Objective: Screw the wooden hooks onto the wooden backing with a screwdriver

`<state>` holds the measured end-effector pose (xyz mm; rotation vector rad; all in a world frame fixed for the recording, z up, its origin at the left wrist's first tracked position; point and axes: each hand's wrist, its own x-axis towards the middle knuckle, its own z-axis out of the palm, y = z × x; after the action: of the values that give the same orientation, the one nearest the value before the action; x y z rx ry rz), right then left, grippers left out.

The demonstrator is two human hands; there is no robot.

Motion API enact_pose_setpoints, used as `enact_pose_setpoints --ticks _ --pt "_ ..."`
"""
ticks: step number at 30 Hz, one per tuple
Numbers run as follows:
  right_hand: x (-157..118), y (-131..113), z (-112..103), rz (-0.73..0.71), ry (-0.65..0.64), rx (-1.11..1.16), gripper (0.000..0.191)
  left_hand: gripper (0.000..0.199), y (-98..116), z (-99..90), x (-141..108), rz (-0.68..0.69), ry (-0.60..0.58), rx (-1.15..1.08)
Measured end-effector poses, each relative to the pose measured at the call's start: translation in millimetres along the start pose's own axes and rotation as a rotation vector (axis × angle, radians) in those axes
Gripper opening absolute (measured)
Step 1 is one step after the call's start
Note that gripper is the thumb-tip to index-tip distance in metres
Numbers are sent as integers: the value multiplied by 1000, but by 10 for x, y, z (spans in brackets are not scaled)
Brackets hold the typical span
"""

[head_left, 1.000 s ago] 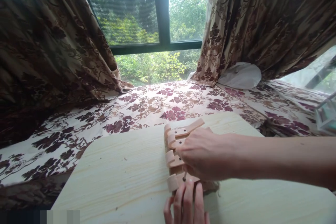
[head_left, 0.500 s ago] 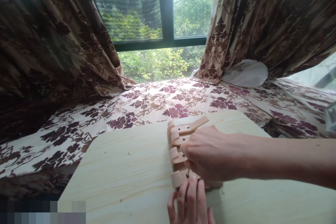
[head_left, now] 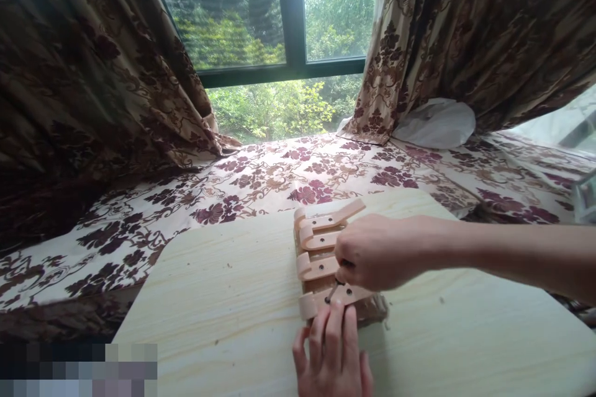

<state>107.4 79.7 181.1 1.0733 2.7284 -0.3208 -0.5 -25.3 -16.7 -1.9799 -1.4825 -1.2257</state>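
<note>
Several pale pink curled strips with dark round holes or studs lie across a brown, film-wrapped block on the board. My right hand is closed in a fist over their right part, round a thin tool whose tip meets a dark stud on the nearest strip. Most of the tool is hidden in the fist. Below it, my left hand rests its fingertips on the nearest strip and the block's front edge, fingers bent and slightly apart.
A pale wooden board carries the block. Behind it spreads a floral cloth, with a white plastic bag at the back right. Patterned curtains flank a window; a clear container stands at the right edge.
My right hand has moved slightly right and up, and the tool now leans where it stood more upright. A second stud on the nearest strip is now uncovered. The whole view has shifted slightly.
</note>
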Motion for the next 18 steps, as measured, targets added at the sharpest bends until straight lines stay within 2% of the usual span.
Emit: enact_pose_setpoints --ticks 4,9,12,18 --pt "-136 173 2 79 -44 22 33 32 -25 -15 -6 38 11 7" --pt "-415 289 73 138 133 -24 19 36 -29 -82 -41 84 -65 5" --pt "-493 300 86 80 150 -17 14 37 6 -110 -6 54 -89 15" --pt "-453 219 46 -18 55 -19 17 35 49 -67 107 63 -91 18"
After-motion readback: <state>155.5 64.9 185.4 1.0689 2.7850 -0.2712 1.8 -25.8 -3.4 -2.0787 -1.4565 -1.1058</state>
